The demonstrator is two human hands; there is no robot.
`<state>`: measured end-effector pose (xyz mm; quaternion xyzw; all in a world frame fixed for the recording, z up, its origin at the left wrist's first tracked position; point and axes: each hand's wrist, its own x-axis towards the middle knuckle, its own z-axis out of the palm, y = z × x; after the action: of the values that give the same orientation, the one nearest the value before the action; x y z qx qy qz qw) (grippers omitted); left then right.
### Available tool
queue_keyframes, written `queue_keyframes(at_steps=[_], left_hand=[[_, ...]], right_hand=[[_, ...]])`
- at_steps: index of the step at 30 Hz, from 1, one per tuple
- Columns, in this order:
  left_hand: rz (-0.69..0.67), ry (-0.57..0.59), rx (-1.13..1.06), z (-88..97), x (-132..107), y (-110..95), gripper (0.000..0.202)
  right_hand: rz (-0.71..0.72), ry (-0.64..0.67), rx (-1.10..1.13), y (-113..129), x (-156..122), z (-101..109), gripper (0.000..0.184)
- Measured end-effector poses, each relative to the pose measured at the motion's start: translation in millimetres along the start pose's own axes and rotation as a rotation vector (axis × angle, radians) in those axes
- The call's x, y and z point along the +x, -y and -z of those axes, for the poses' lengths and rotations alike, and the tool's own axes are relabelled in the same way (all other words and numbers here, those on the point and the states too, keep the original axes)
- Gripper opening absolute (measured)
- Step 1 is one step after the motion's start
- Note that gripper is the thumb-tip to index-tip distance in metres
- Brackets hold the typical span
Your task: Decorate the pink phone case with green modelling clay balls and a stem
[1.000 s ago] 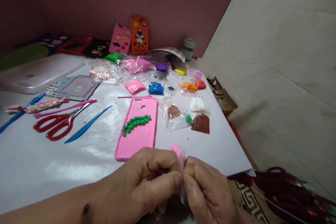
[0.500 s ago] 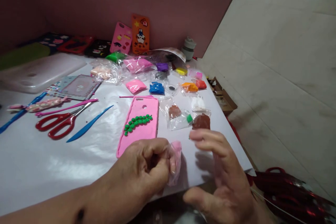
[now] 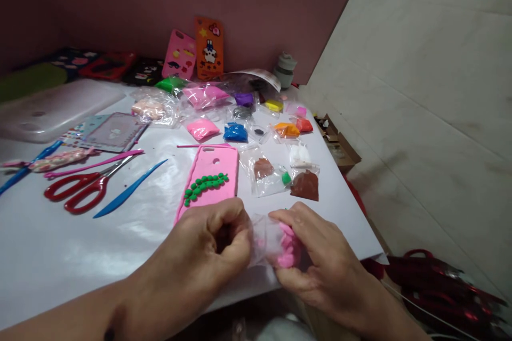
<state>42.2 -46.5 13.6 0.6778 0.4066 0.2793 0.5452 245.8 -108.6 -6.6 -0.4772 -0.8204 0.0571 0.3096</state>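
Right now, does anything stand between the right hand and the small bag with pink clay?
Nothing visible does. The right hand curls around the pink end of the small bag; the left hand pinches the other end. The phone case lies farther back, out of the way.

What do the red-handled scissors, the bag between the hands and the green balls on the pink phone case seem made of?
Scissors: glossy handles, probably plastic; shiny grey blades, likely metal.
Bag: apparently thin plastic film, see-through and creased, with pink contents showing.
Green balls: perhaps modelling clay, smooth-looking and uneven in size; rubber or plastic remains possible.
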Motion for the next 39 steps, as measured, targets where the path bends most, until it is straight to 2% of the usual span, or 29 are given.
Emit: queue_keyframes(at_steps=[3,6,10,12,15,20,24,27,30,34,39], left_hand=[[0.027,0.026,-0.08,1.2,1,-7,0.016],[-0.021,0.058,0.002,3.6,0,-3,0.015],[-0.157,0.168,-0.002,7.3,3,5,0.019],[-0.249,0.22,0.016,8.7,5,4,0.019],[-0.362,0.267,0.192,8.5,5,4,0.025],[-0.468,0.214,0.454,2.9,-4,21,0.027],[-0.51,0.203,0.434,3.7,-5,26,0.026],[-0.497,0.141,0.308,7.0,-2,19,0.024],[-0.408,0.126,0.216,8.0,2,9,0.025],[-0.218,0.096,0.158,3.3,3,2,0.025],[-0.11,0.026,0.062,-2.7,2,3,0.023]], right_hand=[[-0.056,-0.021,0.016,1,1,1,0.038],[-0.111,-0.023,0.031,2,3,1,0.031],[-0.093,-0.007,0.065,3,3,1,0.037],[-0.084,0.011,0.083,3,3,2,0.033],[-0.101,0.059,0.121,3,4,4,0.022],[-0.138,0.156,0.28,2,8,7,0.01],[-0.204,0.191,0.387,-4,8,10,0.026],[-0.257,0.227,0.6,-9,7,14,0.044],[-0.287,0.202,0.778,-11,7,17,0.039],[-0.296,0.193,0.735,-9,10,15,0.028],[-0.288,0.242,0.645,-8,13,14,0.024]])
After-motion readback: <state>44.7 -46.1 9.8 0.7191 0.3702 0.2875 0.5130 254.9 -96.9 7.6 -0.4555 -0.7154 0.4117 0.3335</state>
